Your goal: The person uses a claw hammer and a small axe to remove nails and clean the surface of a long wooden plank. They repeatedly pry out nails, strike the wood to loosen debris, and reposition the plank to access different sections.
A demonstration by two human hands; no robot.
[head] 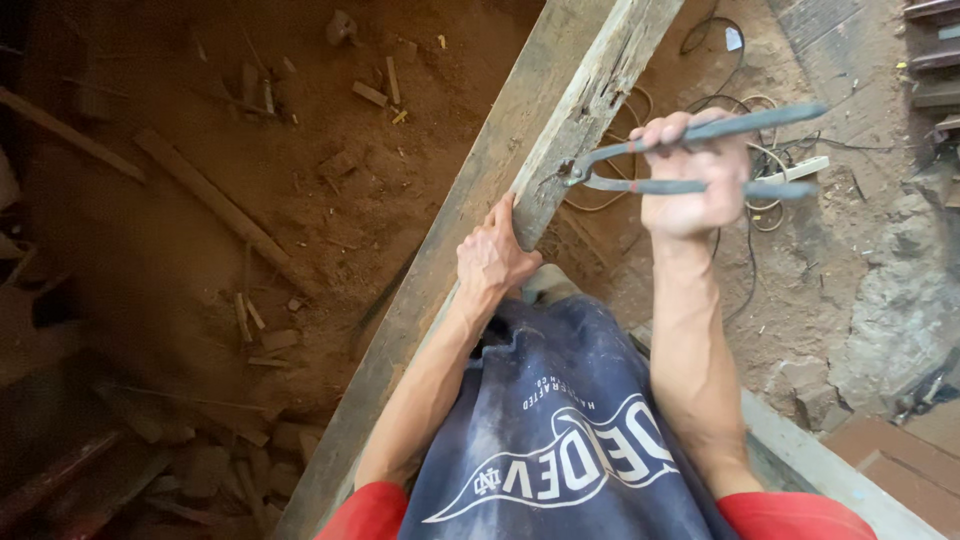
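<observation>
Two long edges frame my working room: a weathered plank [480,230] runs from the near left up to the far right, and its cracked right edge faces my right hand. Left of the plank I see open dirt floor [160,250] littered with wood scraps [262,335] and a loose stick [215,205], so free ground there is broken up. Right of the plank, tangled cables [745,215] and a white power strip [795,170] lie on the dirt, with rough stone [900,300] farther right.

My left hand [492,258] is closed over the plank's right edge, fingers wrapped on top, holding it near my body. My right hand [695,180] is clenched around both handles of metal pincers [690,160], squeezing them near together. I see the pincers' head [577,172] pressed against the plank's split edge, just beyond my left hand; whether it bites a nail I cannot tell. My dark apron [560,420] fills the near middle.
</observation>
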